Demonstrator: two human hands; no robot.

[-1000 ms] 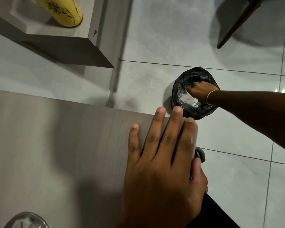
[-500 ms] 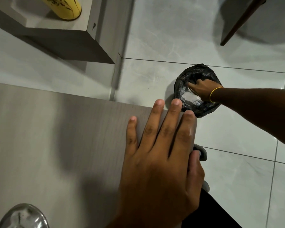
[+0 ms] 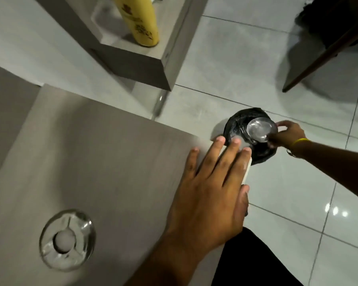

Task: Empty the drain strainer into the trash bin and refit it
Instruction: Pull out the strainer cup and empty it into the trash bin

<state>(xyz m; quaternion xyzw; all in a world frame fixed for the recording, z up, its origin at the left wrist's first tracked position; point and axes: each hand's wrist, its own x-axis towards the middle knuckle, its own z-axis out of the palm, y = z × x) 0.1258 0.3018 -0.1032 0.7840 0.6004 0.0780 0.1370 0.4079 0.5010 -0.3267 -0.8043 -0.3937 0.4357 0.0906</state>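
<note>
A small trash bin (image 3: 262, 153) lined with a black bag stands on the floor tiles right of the counter. My right hand (image 3: 287, 135) holds the round shiny metal drain strainer (image 3: 261, 130) by its edge, just above the bin's mouth. My left hand (image 3: 211, 190) lies flat with fingers spread on the grey sink counter (image 3: 103, 153), at its right edge. The drain opening (image 3: 67, 240) in the sink, a metal ring with a pale centre, is at the lower left with no strainer in it.
A grey shelf (image 3: 151, 65) with a tall yellow bottle (image 3: 141, 21) on it stands at the top. A dark wooden furniture leg (image 3: 322, 56) rises at the upper right. Glossy pale floor tiles (image 3: 297, 203) spread around the bin.
My right hand has lifted out of the bin, and the strainer now shows in it above the bag. The view has swung so the drain opening is fully visible. My left hand stays on the counter.
</note>
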